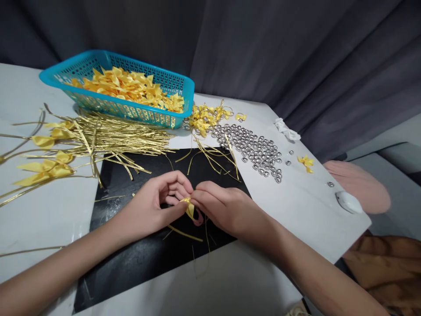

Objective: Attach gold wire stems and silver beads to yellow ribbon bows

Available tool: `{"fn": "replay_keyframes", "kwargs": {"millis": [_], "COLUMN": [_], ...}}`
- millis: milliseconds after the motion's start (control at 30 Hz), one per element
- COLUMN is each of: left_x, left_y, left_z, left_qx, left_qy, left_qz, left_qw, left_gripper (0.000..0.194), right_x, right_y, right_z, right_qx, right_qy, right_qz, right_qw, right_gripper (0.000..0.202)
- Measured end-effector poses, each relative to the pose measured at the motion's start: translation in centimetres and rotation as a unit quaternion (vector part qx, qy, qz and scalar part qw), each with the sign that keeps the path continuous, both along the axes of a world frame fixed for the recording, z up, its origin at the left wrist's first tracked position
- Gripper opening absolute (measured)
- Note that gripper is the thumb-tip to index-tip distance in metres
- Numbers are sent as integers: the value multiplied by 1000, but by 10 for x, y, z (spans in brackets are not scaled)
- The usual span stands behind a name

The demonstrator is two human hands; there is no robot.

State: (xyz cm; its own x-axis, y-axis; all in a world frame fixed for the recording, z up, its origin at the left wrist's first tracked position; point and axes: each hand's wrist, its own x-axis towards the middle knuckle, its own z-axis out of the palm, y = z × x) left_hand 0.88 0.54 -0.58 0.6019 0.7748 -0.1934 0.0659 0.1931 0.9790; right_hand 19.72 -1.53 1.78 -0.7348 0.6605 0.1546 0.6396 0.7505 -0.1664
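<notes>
Working over a mat (131, 263) on a table (315, 219) before dark curtains (263, 48); pinching ribbon (190, 209) in left hand (158, 202) and right hand (226, 208), pointing its long axis nearward, slightly right.

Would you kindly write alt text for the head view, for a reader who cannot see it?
A bare left hand and right hand pinch a small yellow ribbon piece above a black mat on a white table. Beyond them lie gold strips, a blue basket of yellow ribbon pieces and, to the right, scattered silver pieces.
</notes>
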Motion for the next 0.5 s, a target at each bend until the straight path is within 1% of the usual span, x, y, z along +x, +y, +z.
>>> {"fn": "replay_keyframes", "kwargs": {"millis": [100,233,400,500], "left_x": [1,1,0,0], "left_y": [2,3,2,2], "left_z": [0,0,2,2], "left_qx": [-7,-7,-11,-16], "left_qy": [7,13,-6,-16], "left_qz": [6,22,33,24], "left_qw": [1000,1000,999,999], "left_gripper": [21,22,20,21], "right_x": [-3,-6,-4,-4], "right_y": [-1,-4,-5,-5], "right_z": [-8,-12,-7,-5], "right_qx": [43,39,53,12], "right_qy": [7,20,12,14], "right_qz": [-21,-56,5,-5], "right_qw": [999,997,999,1000], "right_gripper": [20,22,25,27]}}
